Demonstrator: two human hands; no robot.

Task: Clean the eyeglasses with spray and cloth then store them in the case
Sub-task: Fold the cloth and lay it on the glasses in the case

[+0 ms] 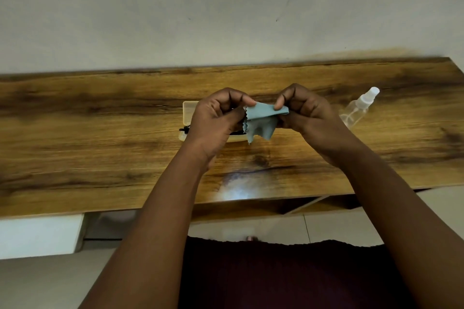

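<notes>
The light blue microfiber cloth (262, 120) with a zigzag edge is held up above the desk between the 2 hands; the left hand (216, 120) pinches its left edge between thumb and curled fingers, and the right hand (305, 111) pinches its top right corner between thumb and forefinger, the other fingers curled in; the cloth's lower part hangs loose. Directly behind and below the left hand lies the cream eyeglass case (187, 114), open on the wooden desk (100, 120); a dark piece of the eyeglasses (184, 129) shows at the case's near side, the rest hidden by the hand, so whether they lie fully inside cannot be told. The clear spray bottle (357, 109) lies on its side on the desk, just right of the right hand, its white cap pointing away toward the pale wall (226, 7).
</notes>
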